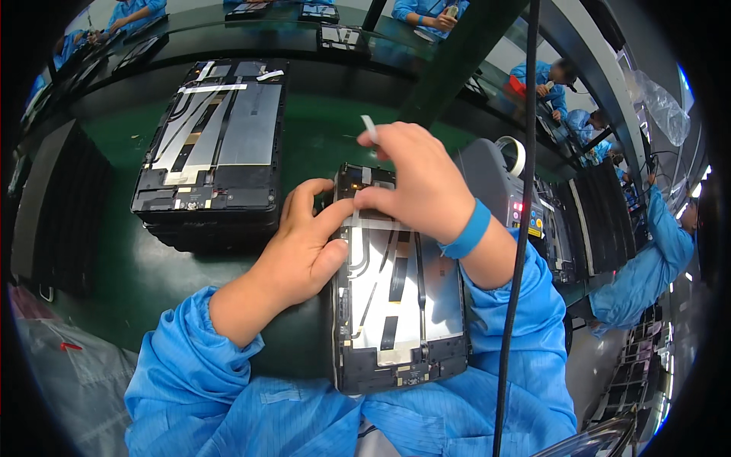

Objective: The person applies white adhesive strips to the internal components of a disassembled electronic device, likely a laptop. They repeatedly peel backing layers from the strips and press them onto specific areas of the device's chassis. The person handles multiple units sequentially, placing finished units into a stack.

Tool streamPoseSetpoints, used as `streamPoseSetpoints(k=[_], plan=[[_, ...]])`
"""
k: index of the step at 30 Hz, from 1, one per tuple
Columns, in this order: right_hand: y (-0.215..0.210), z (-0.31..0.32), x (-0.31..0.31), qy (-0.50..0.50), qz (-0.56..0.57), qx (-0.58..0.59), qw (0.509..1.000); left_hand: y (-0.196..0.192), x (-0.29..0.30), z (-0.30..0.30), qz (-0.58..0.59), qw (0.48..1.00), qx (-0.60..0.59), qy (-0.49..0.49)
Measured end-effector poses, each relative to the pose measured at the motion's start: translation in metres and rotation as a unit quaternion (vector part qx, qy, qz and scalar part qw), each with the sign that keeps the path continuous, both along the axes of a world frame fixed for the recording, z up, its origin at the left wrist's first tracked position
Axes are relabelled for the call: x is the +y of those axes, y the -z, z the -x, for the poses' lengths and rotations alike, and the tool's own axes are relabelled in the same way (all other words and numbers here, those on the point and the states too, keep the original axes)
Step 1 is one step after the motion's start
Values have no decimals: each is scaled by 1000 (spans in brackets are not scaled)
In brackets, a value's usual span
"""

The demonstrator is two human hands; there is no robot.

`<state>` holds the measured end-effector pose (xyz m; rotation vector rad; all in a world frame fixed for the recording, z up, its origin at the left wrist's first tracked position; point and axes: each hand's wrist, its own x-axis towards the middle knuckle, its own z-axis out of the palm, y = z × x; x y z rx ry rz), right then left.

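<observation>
Hands: two, on one open tablet (396, 305).

Opened tablet chassis (396, 305) — back cover off, lying flat, long axis running away from the person, silver shielding w/ black flex cables exposed, dark frame. Small white strip (368, 126) — thin, slightly tilted, raised above the chassis's far end.

Bright even overhead light, sharp centre, fisheye bending, black vignette corners
</observation>
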<state>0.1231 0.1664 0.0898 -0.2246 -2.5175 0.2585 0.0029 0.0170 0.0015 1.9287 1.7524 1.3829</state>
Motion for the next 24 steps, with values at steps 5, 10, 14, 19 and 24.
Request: streamPoseSetpoints(k=[5, 10, 14, 19, 24], plan=[[17, -9, 17, -65, 66, -71, 993, 2, 0, 0, -6, 1000, -8, 8], [0, -11, 9, -4, 489, -106, 866, 3, 0, 0, -12, 1000, -15, 9], [9, -10, 19, 42, 490, -154, 857, 3, 0, -1, -16, 1000, -16, 9], [8, -6, 16, 12, 459, -166, 873, 1, -1, -1, -8, 1000, -7, 4], [14, -7, 17, -43, 458, -160, 874, 0, -1, -1, -10, 1000, -9, 8]])
